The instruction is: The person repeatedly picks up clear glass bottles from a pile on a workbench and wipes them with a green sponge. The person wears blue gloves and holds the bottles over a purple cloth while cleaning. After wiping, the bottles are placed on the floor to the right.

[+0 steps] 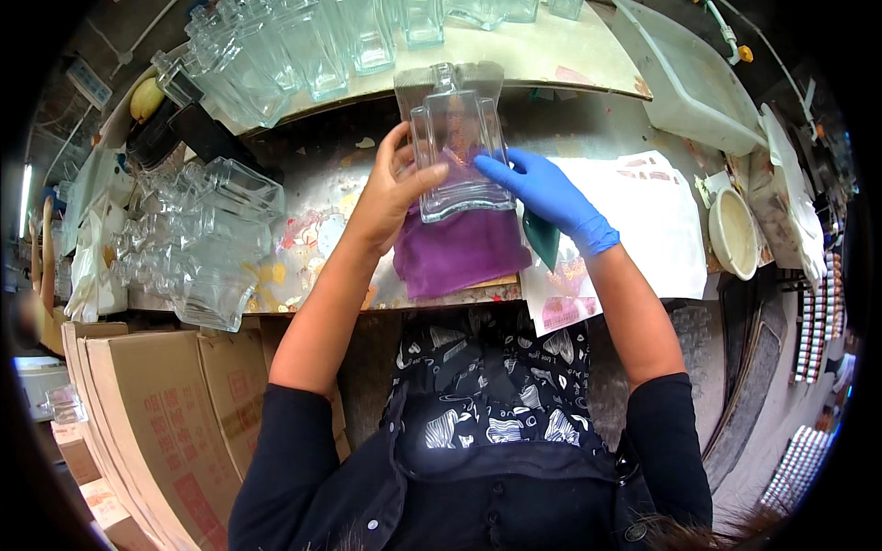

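A clear glass bottle (462,129) with stepped sides and a narrow neck lies on its back at the middle of the bench, its base toward me. Reddish-gold marking shows on its face. My bare left hand (395,188) is closed round its left side, thumb across the front. On the right side, my right hand (556,195) in a blue glove grips the bottle with its fingertips. A dark green flat piece (541,241) shows under the gloved palm; whether that hand holds it I cannot tell. A folded purple cloth (459,257) lies just below the bottle.
White paper sheets (648,230) with pink prints lie at the right, near a pale bowl (733,234). Several clear bottles (197,234) lie at the left; more stand on the raised shelf (496,64). A translucent bin (698,83) sits far right, cardboard boxes (165,404) lower left.
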`<state>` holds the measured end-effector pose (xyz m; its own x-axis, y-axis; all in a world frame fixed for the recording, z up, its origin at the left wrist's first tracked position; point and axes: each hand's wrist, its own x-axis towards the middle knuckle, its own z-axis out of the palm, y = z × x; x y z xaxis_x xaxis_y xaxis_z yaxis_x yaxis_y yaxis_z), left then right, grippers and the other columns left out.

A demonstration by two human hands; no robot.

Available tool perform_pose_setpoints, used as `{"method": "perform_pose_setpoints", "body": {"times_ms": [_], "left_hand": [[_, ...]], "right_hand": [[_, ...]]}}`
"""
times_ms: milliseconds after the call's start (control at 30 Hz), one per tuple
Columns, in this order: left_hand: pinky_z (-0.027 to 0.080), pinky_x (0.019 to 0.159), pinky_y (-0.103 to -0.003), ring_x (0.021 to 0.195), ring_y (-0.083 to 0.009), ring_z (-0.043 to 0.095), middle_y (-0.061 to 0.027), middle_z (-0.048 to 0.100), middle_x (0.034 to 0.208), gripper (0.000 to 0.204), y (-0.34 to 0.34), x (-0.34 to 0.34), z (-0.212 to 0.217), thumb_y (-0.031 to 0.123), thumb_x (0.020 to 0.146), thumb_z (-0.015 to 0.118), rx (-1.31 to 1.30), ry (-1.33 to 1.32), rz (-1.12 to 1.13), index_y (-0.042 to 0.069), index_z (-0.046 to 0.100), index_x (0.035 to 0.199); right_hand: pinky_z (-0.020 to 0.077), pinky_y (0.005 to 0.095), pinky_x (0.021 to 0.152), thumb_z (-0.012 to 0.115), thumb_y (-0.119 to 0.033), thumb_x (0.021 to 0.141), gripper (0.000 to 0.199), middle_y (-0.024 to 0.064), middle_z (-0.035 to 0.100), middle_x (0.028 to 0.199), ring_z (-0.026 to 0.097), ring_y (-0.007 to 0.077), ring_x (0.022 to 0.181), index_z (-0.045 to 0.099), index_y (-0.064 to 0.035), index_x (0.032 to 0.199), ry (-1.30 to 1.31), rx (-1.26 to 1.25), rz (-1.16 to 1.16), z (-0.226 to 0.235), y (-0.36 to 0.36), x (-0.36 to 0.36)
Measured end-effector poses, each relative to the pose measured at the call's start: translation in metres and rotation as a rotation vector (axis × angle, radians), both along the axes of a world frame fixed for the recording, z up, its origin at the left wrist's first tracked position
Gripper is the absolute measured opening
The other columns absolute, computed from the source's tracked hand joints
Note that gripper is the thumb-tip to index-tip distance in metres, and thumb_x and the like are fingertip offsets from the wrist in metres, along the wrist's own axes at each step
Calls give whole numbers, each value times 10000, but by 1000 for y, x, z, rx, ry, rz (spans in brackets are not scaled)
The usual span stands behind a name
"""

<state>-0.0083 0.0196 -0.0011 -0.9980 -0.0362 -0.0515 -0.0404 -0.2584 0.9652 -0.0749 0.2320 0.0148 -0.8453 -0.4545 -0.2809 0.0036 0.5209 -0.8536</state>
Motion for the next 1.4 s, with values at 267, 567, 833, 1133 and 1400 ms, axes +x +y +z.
{"method": "perform_pose_setpoints", "body": {"times_ms": [267,567,833,1133,1400], "left_hand": [[444,984,-358,1221,-267,492,-174,397,1355,870,-4,-5,7,120,790,761,-51,-37,-19,14,212,1457],[367,1050,-389,1313,-298,380,-212,302,1431,989,2,8,3,110,752,771,-67,23,-52,33,125,1495],[469,925,-345,1169,-247,506,-191,395,1311,808,20,-35,11,234,819,760,-182,81,254,-27,249,1388],[462,883,-322,1082,-183,517,-143,476,1214,708,10,-45,3,351,872,694,-85,27,280,8,293,1344],[449,956,-375,1202,-275,507,-204,419,1325,910,2,7,1,273,790,773,-184,-23,5,39,201,1458]], "right_hand": [[498,324,795,601,-652,797,698,163,675,916,663,244,852,675,6,1018,119,47,-66,14,-16,-7],[478,290,848,650,-547,827,674,125,671,1024,630,182,930,603,6,1211,-45,-169,27,-11,5,4],[484,312,820,622,-642,793,702,133,678,943,645,216,884,654,8,1058,28,25,-80,-2,-10,2],[474,317,834,566,-630,846,688,142,669,928,632,221,869,657,24,1038,20,-268,-117,-19,-7,-7],[478,286,799,660,-548,821,628,113,675,962,615,161,876,658,10,1110,-11,-218,-18,-21,4,6]]}}
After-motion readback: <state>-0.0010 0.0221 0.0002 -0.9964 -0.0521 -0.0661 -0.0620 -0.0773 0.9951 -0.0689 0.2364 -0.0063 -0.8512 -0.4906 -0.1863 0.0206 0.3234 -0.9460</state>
